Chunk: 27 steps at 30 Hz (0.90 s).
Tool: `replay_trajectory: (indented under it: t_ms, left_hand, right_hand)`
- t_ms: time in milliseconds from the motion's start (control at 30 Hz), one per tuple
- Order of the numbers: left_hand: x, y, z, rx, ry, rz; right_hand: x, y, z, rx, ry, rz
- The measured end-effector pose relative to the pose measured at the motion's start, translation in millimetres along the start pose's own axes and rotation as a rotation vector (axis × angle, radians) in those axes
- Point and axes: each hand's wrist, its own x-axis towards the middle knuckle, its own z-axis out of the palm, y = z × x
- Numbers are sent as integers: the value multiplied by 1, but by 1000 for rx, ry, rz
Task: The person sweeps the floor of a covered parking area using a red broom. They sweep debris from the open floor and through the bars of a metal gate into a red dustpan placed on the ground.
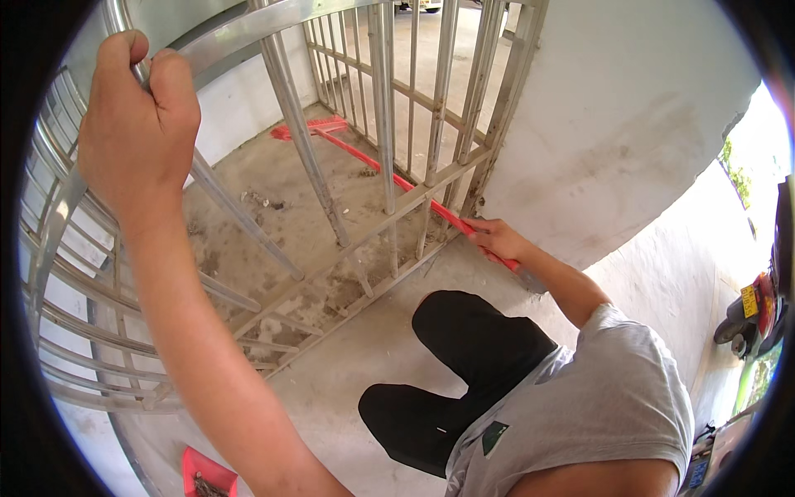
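My left hand (140, 118), at the upper left, is closed around a metal bar of the railing gate (248, 28). Lower down at the right, my right hand (497, 239) grips the red handle of a broom (348, 148). That handle passes between the metal bars, and the red broom head (310, 127) rests on the dusty concrete floor behind them, near the far corner. Dirt and small debris (264, 200) lie on the floor inside the bars. A red dustpan (208, 472) with debris in it is on the floor at the bottom left.
Vertical bars and a low crossrail (372, 233) stand between me and the floor area beyond. A white wall (596, 136) with a rough edge rises to the right of the bars. At the far right is part of a parked motor scooter (754, 310).
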Motion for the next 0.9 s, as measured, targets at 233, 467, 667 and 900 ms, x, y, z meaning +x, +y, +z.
replay_trajectory:
  t_ms: [233,467,667,900]
  left_hand:
    - [3,1,5,-10,17,30]
    - [-2,-6,12,32,60,64]
    - [6,-10,22,-37,56,96]
    - [3,-17,14,-58,19,297]
  right_hand:
    - [141,11,8,-17,2,-50]
    - [208,51,37,49,35,-96]
    - [280,70,15,56,77,-363]
    - [275,-29,64,289,39,-42]
